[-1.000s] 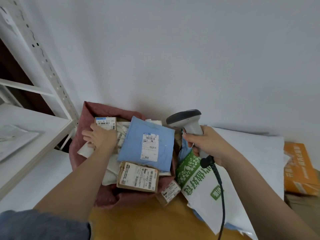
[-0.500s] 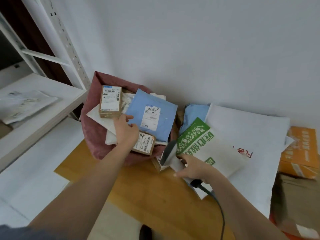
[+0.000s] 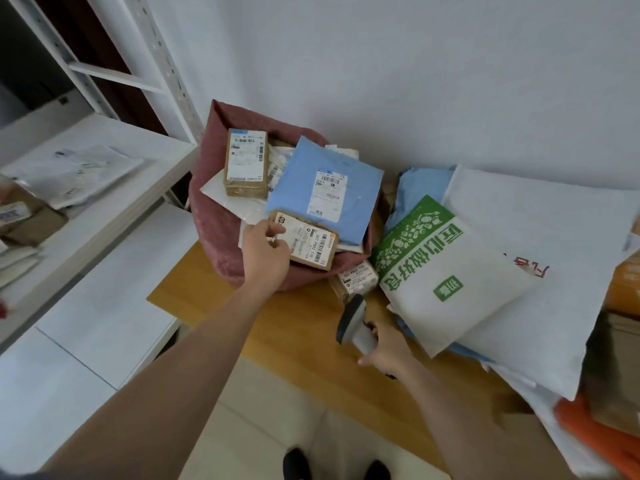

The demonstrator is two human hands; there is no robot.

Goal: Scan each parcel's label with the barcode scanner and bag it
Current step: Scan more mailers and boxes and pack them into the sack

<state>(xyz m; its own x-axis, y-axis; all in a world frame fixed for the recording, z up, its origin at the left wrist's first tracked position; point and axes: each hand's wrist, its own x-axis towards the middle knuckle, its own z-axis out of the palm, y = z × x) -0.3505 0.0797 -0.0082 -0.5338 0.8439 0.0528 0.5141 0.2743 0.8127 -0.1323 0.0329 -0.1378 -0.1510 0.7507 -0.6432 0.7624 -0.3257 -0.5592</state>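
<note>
- The left hand (image 3: 265, 249) reaches into the middle of the frame and pinches the near-left corner of a small brown cardboard parcel (image 3: 306, 239) with a white barcode label, so this grip is clamped on that parcel.
- That parcel lies tilted on top of the pile inside an open dark red fabric bag (image 3: 216, 223), which stands at the far left end of the wooden table (image 3: 304, 341), against the white wall.
- Also in the bag, a light blue plastic mailer (image 3: 346, 183) with a white label lies just behind the held parcel, and a stack of flat brown boxes (image 3: 246, 164) with a label on top sits at the upper left of the pile.
- The right hand (image 3: 389, 351), lower centre-right of the frame, curls round the handle of a grey and white barcode scanner (image 3: 353, 322), so this grip is clamped on the scanner; its head points up and left, low over the table.
- A second small brown labelled box (image 3: 356, 278) lies on the table just beyond the scanner, touching the bag's near edge.
- To the right, a white mailer with green print (image 3: 446, 282) lies on top of a large white plastic mailer (image 3: 554, 258).
- A white metal shelf (image 3: 104, 188) with more packets stands at the left of the frame.
</note>
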